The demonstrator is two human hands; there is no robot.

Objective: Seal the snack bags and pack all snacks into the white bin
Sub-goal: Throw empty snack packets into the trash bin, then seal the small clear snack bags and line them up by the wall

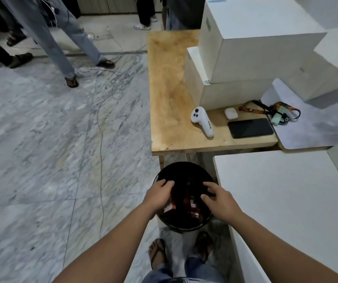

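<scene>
A round black bucket stands on the floor just in front of my feet. Inside it is a dark red snack bag with a white corner showing; the bucket's inside is too dark to see more. My left hand reaches in from the left and grips the bag's left edge with curled fingers. From the right, my right hand holds the bag's right side between bent fingers and thumb.
A white tabletop borders the bucket on the right. Behind it, a wooden table carries stacked white boxes, a white controller, a phone and an earbud case. Cables cross the marble floor; people's legs stand far left.
</scene>
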